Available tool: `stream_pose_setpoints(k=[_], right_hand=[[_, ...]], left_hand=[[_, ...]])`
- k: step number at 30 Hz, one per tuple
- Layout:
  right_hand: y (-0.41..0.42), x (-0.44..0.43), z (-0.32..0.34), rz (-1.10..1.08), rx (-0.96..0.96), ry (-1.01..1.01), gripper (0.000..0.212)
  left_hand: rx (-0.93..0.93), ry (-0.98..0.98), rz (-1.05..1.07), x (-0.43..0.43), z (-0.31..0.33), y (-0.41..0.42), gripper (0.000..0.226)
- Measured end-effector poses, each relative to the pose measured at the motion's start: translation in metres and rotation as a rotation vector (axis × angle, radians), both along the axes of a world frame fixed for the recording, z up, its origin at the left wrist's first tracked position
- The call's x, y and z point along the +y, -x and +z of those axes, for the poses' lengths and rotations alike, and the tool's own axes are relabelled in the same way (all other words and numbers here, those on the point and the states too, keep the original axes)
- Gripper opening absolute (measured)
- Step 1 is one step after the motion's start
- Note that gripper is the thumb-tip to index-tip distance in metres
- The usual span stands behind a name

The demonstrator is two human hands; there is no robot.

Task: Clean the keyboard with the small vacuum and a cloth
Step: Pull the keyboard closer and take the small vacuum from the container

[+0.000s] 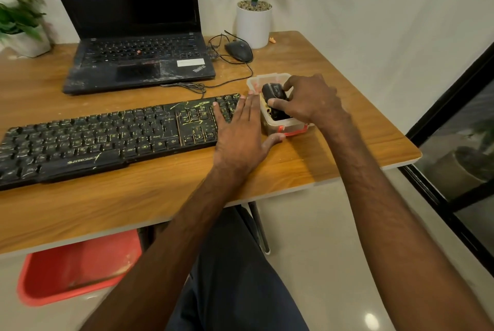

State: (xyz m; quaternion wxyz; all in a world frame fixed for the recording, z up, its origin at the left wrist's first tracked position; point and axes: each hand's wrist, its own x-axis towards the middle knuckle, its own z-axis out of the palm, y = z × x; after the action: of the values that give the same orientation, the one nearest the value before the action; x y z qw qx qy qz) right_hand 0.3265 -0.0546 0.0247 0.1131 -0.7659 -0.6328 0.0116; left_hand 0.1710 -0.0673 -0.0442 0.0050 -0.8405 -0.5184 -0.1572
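Now vac in R hand.

Keyboard lay on table, laptop behind it. Mouse sat right of laptop, plant pot behind mouse. Box stood just beside keyboard's right end, small vacuum inside. My left hand lay across that end, my right hand on small vacuum.

The keyboard is black, streaked and lettered in yellow-green. The far laptop is black, smeared with pale dust, with a red dot among its keys. The mouse and vacuum are black. The box is clear with a red clasp. The table is brown woodgrain, pale-edged. The right pot is white, and the near bin is red.
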Motion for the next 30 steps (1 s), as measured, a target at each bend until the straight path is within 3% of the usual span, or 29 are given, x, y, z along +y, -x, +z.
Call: stream_pose_setpoints(k=[3,8,11,14,20,25,28,30], right_hand=[[0.005,0.001,0.005,-0.009,-0.028,0.027,0.066],[0.004,0.007,-0.003,-0.031,0.206,0.016,0.083],[0.003,0.009,-0.008,0.013,0.145,0.045,0.066],[0.004,0.003,-0.009,0.009,0.213,-0.056,0.055],[0.015,-0.034,0.022,0.03,0.583,-0.329,0.052],[0.06,-0.065,0.016,0.248,1.25,-0.343,0.038],[0.087,-0.069,-0.01,0.266,1.586,-0.32,0.041],[0.102,-0.068,-0.026,0.254,1.663,-0.298,0.042]], left_hand=[[-0.006,0.013,-0.007,0.0,0.0,0.0,0.102],[0.01,0.002,-0.009,0.0,0.0,0.0,0.101],[0.01,-0.008,-0.009,0.001,-0.001,0.001,0.101],[0.003,-0.015,0.003,-0.002,-0.001,0.002,0.104],[-0.045,-0.063,-0.023,-0.013,0.001,0.042,0.109],[-0.051,-0.031,-0.054,0.003,0.01,0.104,0.115],[0.119,0.085,-0.06,0.031,0.023,0.127,0.128],[0.244,0.195,-0.034,0.046,0.03,0.138,0.136]])
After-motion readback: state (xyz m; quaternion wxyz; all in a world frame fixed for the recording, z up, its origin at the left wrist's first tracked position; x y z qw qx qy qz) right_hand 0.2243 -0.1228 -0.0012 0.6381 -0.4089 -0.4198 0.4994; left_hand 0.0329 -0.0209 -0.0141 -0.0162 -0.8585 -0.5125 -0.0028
